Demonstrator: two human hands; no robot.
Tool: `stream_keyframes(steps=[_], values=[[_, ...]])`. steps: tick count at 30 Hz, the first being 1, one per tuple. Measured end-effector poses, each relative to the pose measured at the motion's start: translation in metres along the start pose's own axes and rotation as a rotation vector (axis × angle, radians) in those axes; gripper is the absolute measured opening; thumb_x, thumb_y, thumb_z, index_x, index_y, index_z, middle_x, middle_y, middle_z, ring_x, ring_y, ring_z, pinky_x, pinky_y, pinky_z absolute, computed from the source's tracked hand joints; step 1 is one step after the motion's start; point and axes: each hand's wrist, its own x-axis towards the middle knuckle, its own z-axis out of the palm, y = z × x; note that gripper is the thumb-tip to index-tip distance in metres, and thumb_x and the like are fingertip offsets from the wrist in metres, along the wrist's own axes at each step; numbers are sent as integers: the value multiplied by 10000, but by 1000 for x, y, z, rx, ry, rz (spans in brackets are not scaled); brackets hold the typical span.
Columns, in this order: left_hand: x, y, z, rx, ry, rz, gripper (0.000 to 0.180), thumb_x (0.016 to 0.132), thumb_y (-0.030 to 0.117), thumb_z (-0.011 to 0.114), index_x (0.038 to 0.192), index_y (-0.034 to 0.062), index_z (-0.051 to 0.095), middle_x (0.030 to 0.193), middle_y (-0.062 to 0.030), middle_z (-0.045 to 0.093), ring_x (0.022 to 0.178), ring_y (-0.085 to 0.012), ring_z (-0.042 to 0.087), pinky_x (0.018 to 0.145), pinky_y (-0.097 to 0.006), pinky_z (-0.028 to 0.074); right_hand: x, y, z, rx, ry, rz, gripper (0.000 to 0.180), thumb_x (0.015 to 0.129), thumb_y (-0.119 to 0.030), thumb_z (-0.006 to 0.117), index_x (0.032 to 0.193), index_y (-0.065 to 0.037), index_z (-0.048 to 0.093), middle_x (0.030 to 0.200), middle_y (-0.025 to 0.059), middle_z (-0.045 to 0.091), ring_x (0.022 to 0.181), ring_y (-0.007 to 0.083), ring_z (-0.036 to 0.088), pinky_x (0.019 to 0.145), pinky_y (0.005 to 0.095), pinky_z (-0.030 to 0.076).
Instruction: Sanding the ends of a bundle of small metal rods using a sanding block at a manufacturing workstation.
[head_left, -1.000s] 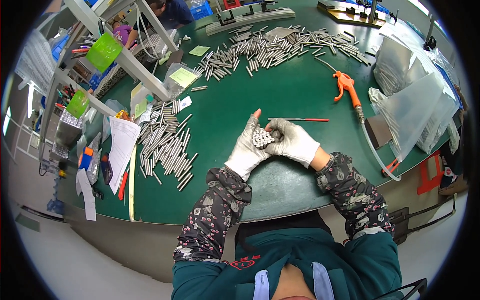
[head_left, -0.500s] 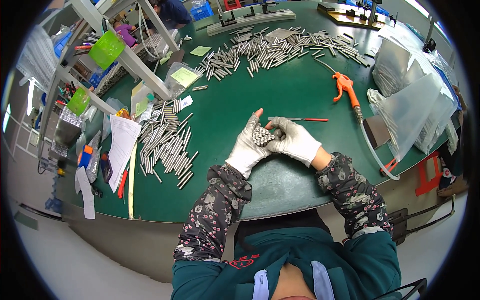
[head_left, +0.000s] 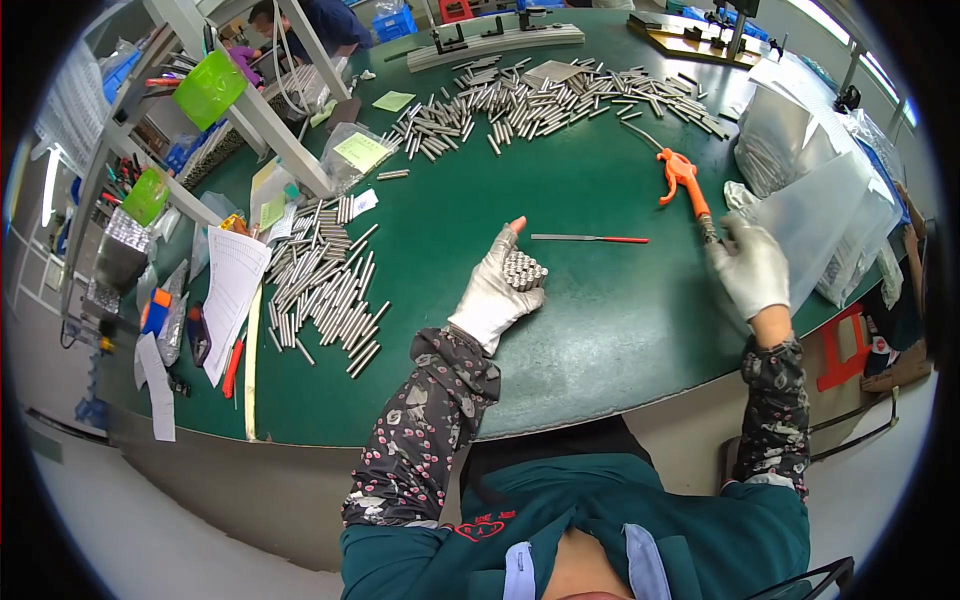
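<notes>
My left hand [head_left: 493, 300], in a white glove with a bare thumb tip, is closed around a tight bundle of short metal pins [head_left: 523, 270]. The pins' round ends face up. My right hand [head_left: 752, 265], gloved too, is at the right beside the hose fitting of an orange air blow gun [head_left: 682, 178]. Its fingers are a little bent and apart, with nothing seen in them; whether they touch the fitting I cannot tell. Between the hands, farther back, lies a thin file with a red handle [head_left: 625, 240].
Loose metal pins [head_left: 560, 100] are heaped at the back, and more pins [head_left: 325, 290] lie at the left by a paper sheet [head_left: 235, 290]. Plastic bags [head_left: 825, 225] crowd the right edge. A metal rack [head_left: 285, 150] stands at the left; people sit beyond it.
My right hand has left the pin bundle and moved right to the blow gun's hose end. The left hand still holds the bundle. The view has shifted slightly.
</notes>
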Motion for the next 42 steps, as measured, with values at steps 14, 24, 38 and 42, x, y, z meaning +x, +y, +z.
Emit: stream_keyframes(steps=[14, 24, 38, 42], values=[[4, -4, 4, -60, -21, 41, 932, 568, -137, 612, 1363, 28, 153, 633, 43, 393, 588, -47, 422, 633, -156, 387, -2, 52, 9, -344, -170, 92, 410, 631, -269, 605, 964, -33, 565, 938, 161, 594, 895, 309, 552, 770, 395, 450], [2, 7, 7, -117, -21, -21, 979, 567, -159, 583, 1385, 82, 103, 643, 50, 366, 597, -40, 402, 626, -152, 375, -17, -3, -15, 509, 75, -151, 492, 618, -169, 552, 1087, -22, 522, 1107, 222, 506, 1001, 343, 518, 835, 390, 426], [16, 5, 5, -614, -66, -230, 628, 819, 292, 556, 1338, 175, 223, 987, -70, 506, 900, -199, 536, 778, -347, 481, 13, -107, 47, 326, 127, -680, 269, 639, -191, 596, 888, -108, 653, 969, 168, 547, 862, 309, 517, 756, 391, 429], [5, -2, 8, -511, -8, -103, 698, 792, 200, 615, 1354, 154, 204, 888, -43, 508, 810, -144, 530, 730, -293, 479, 20, -107, 50, 339, 28, -665, 308, 620, -167, 594, 916, -108, 656, 1020, 182, 539, 888, 314, 514, 784, 387, 422]])
